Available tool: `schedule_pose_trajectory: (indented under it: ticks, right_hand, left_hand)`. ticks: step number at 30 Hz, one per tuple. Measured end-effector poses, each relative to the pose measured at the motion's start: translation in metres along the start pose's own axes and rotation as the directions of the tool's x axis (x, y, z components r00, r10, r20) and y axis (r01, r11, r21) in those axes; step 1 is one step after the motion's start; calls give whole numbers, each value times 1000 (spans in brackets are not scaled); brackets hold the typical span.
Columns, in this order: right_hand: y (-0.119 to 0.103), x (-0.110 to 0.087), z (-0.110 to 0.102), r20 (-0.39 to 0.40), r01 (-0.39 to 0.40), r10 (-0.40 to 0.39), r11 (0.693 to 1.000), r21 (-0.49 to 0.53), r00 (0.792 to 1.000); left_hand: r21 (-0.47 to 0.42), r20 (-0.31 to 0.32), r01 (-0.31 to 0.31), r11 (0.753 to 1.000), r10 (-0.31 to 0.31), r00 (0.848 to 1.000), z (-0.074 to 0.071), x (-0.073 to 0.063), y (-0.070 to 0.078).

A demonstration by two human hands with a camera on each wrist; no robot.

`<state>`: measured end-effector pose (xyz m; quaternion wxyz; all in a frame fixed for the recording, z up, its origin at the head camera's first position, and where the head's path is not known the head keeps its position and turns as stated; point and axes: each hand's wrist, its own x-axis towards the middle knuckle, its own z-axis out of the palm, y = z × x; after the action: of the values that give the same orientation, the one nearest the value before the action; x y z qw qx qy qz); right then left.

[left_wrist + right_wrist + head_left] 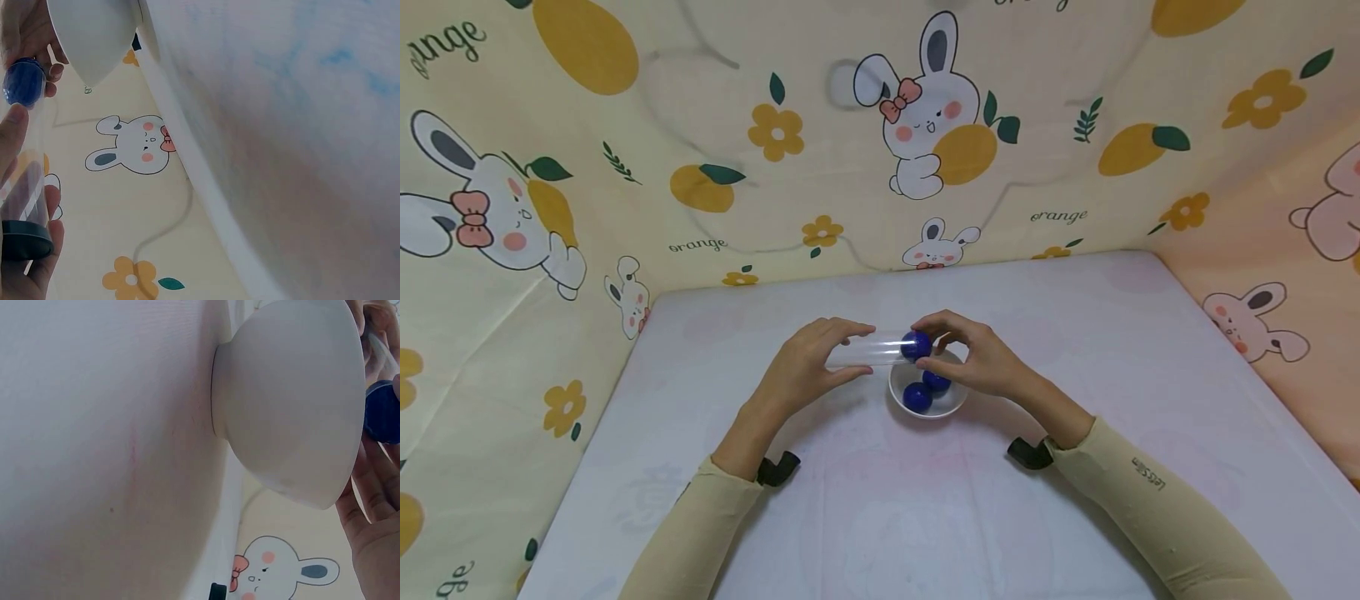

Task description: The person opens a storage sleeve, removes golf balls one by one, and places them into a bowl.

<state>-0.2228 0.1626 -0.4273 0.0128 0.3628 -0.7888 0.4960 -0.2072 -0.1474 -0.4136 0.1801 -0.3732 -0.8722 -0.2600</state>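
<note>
My left hand grips a clear plastic tube between thumb and fingers, and the tube lies nearly level above the table. A dark cap closes its end near my left palm. At the opposite end sits a blue ball, which my right hand pinches with the thumb below and fingers above. Just beneath, a white bowl holds more blue balls, partly covered by the right hand in the head view. In the right wrist view the pinched ball shows past the bowl's rim.
A white cloth covers the table. Behind it and along both sides hangs a cream curtain printed with rabbits and oranges. Black curved pieces stick out at both sleeve cuffs, close over the table.
</note>
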Motion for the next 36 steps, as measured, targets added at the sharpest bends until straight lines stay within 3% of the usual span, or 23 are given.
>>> schedule_pose_trajectory:
  ticks: [15,26,36]
  right_hand:
    - [0,-1,-4,8,-38,38,998,-45,999]
    - [-1,0,-13,21,-72,75,991,-116,997]
    - [2,-1,-13,75,-47,64,978,-202,995]
  left_hand:
    - [1,-23,-2,1000,2,1000,0,-1,-6]
    - [1,-41,29,1000,-29,999,0,-2,-13]
    - [-1,-60,44,999,-44,997,-1,-3,-19]
